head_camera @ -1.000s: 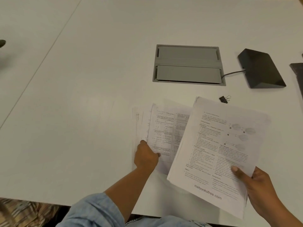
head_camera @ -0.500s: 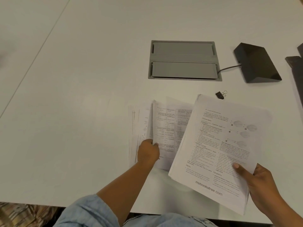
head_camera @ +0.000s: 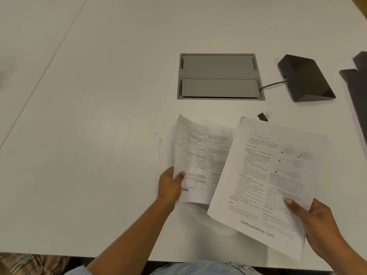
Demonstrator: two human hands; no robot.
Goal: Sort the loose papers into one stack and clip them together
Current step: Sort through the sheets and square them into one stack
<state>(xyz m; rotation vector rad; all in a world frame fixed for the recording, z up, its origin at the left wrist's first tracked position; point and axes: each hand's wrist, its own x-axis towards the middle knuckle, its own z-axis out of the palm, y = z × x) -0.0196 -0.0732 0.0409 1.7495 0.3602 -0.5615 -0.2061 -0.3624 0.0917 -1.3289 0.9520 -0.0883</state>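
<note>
The right hand (head_camera: 319,225) pinches a thick stack (head_camera: 264,183) at its near right corner, thumb on top, holding it tilted above the table (head_camera: 99,116). The left hand (head_camera: 169,185) is closed on the near left edge of a single sheet (head_camera: 200,155), thumb over the front, the page lifted and curling up off the desk. Under and just left of that sheet lie a few more pages (head_camera: 163,147), fanned out flat on the table and not yet picked up.

So the gathering looks well along but unfinished: most paper seems to be in the right-hand stack, one sheet is on its way, and the fanned pages are left. After that the edges need squaring. The clip (head_camera: 263,116) sits untouched on the table just beyond the stack's far edge, so clipping has not begun. Farther off are a grey hatch (head_camera: 219,76) and a black wedge (head_camera: 305,78).
</note>
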